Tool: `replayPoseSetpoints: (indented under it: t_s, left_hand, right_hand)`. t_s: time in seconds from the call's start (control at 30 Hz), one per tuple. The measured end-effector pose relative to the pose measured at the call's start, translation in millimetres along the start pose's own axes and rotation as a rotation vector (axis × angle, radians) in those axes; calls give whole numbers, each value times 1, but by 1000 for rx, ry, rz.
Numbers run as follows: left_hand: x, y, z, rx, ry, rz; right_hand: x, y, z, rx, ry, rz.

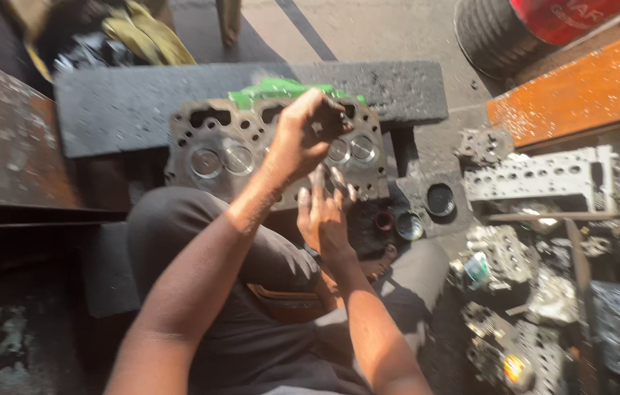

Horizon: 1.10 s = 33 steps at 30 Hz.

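A grey metal cylinder head (215,150) with round valves and a green painted back edge stands tilted against my lap. My left hand (303,135) is raised over its middle with the fingers curled around a small dark object I cannot make out. My right hand (322,212) lies flat against the lower front of the cylinder head, fingers spread and pointing up. Both forearms reach in from the bottom of the view over my dark trousers.
A dark slab (127,102) lies behind the cylinder head. Small round tins (439,199) sit on the ground to the right. Another cylinder head (537,175) and several engine parts (515,292) lie farther right. A rusty orange beam (581,91) and a tyre (486,33) are at top right.
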State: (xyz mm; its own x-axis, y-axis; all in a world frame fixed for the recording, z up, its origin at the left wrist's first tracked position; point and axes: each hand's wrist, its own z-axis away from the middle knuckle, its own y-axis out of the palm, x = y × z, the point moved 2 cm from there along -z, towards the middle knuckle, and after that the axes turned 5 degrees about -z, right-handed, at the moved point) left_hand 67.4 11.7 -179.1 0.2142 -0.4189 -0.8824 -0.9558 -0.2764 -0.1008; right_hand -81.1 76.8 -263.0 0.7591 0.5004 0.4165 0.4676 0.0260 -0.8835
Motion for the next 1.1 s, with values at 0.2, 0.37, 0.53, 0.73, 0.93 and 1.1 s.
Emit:
replayPoseSetpoints:
  t_s: [0.2, 0.37, 0.53, 0.73, 0.93, 1.1]
  left_hand:
    - [8, 9, -9, 153, -121, 68]
    - [14, 16, -7, 169, -162, -116]
    - [11, 22, -1, 130, -73, -70]
    - [1, 23, -2, 91, -75, -169]
    - [-5, 26, 3, 75, -176, -234]
    - [3, 30, 9, -2, -25, -197]
  right_hand:
    - [7, -56, 1, -209, -94, -160]
    - [-9, -53, 54, 107, 302, -117]
    - [-43, 8, 91, 387, 368, -63]
    - [-76, 33, 95, 384, 505, -105]
    - [-65, 4, 88, 137, 359, -188]
    - [-71, -55, 19, -212, 599, -781]
